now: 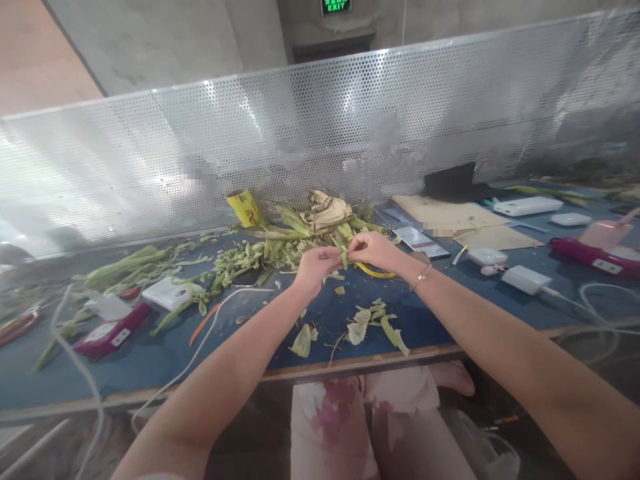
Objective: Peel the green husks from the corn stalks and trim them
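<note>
Above the blue table [380,300], my left hand [316,268] and my right hand [373,250] meet. Both are closed in a pinch on a small green husk strip [344,257], which shows between the fingertips. Close behind the hands lies a heap of green husk leaves [295,223] with a dried, pale husk [327,212] on top. To their left spreads a pile of small knotted green pieces [240,260]. A yellow loop [374,272] lies beneath my right hand. Torn husk scraps [367,323] are scattered nearer the table's front edge.
A perforated metal screen [320,127] stands behind the table. At left are a yellow roll [244,208], a white box [170,292], a purple power strip [113,333] and a white cable [200,343]. At right are a phone [423,242], brown paper [450,217], a charger [527,279] and another purple strip [595,260].
</note>
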The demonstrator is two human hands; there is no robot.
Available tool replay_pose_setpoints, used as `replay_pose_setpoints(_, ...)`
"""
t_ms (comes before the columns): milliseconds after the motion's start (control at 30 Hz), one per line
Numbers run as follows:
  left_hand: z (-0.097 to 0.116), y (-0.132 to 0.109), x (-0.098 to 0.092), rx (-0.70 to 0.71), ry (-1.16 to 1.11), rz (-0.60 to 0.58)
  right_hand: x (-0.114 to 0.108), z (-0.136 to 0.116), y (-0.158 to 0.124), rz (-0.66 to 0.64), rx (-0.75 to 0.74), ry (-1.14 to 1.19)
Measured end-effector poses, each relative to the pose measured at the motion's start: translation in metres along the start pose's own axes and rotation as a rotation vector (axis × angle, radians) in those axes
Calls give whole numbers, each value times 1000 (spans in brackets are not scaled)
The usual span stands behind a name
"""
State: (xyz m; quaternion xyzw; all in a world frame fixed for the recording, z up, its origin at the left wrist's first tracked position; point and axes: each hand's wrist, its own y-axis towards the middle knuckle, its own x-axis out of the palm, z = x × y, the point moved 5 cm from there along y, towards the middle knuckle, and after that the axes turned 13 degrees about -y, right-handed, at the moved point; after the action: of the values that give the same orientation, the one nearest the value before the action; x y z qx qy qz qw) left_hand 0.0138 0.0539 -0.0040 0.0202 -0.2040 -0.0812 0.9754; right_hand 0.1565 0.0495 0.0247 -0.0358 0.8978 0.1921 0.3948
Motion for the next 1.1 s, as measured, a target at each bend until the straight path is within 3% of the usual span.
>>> replay_pose_setpoints(167,1,2,-2,47,94,27,1,-3,-1,21,-34,-15)
replay_pose_setpoints(267,2,2,-1,50,113,51,5,0,1,-31,-21,80)
replay_pose_setpoints(433,4,1,-1,27,52,103,10,3,2,-78,63,339)
replay_pose_setpoints(667,5,0,0,14,22,102,7,0,0,-59,56,309)
replay_pose_setpoints(833,5,0,1,-2,-10,107,12,4,3,-70,50,448)
replay_pose_setpoints(1100,3,0,-1,10,0,124,7,-3,2,21,-95,124)
